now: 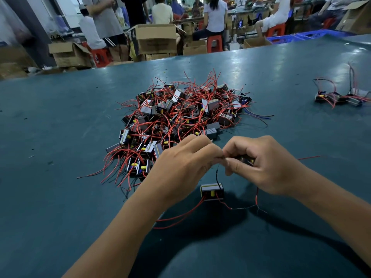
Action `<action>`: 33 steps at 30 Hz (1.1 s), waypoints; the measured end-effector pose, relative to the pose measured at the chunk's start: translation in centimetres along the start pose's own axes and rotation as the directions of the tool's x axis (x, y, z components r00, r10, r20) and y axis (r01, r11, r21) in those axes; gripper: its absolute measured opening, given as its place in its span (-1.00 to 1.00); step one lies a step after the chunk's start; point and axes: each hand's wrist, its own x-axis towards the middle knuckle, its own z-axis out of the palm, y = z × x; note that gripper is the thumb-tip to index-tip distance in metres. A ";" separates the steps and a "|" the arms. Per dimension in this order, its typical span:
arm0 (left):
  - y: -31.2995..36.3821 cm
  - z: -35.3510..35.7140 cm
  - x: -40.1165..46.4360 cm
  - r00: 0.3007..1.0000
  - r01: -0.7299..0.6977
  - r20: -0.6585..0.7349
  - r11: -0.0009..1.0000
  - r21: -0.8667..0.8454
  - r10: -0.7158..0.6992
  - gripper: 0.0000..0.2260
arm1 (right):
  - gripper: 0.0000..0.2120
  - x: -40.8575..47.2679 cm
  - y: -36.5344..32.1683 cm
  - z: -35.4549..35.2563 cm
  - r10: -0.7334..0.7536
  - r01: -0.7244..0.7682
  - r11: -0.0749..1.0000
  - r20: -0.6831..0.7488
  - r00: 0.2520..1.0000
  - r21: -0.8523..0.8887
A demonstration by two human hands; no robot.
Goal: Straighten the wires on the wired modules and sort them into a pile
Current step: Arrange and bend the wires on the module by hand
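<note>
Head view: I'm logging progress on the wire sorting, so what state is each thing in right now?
Left hand: pinches a thin dark wire.
Right hand: grips a small module, mostly hidden.
Module on the table: lying free below the hands, red wires curved.
Big heap of modules: tangled, wires bent.
Small group at right: set apart, wires sticking up.
Cardboard box: flaps open.

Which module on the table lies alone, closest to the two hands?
The module just below the hands, apart from the big pile and the small group at right.
</note>
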 end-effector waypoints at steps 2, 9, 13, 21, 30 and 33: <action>0.4 0.3 0.0 0.992 0.121 0.038 0.978 -0.168 -0.116 -0.82 | -0.98 0.0 -0.1 0.0 0.001 -0.002 1.000 -0.028 1.000 -0.020; 0.1 0.5 -0.1 0.895 0.446 0.262 0.733 -0.513 -0.362 -0.85 | -0.92 -0.1 -0.2 0.9 -0.036 0.023 0.990 -0.085 0.996 -0.143; 0.5 0.4 0.1 0.804 0.571 0.366 0.440 -0.693 -0.468 -0.82 | -0.90 -0.1 -0.3 1.2 -0.079 0.052 0.972 -0.114 0.990 -0.229; 1.1 0.4 0.5 0.655 0.638 0.576 -0.050 -0.769 -0.490 -0.72 | -0.86 0.1 -0.3 1.2 -0.129 0.098 0.944 -0.078 0.989 -0.315; -0.9 -0.1 -0.1 0.989 0.110 -0.075 0.976 -0.189 -0.126 -0.82 | -0.93 0.0 0.2 0.2 -0.025 0.012 0.994 -0.111 0.994 -0.109; -1.0 0.1 -0.2 0.991 0.070 -0.100 0.985 -0.159 -0.087 -0.82 | -0.96 0.1 0.1 0.2 -0.020 0.014 0.997 -0.077 0.997 -0.077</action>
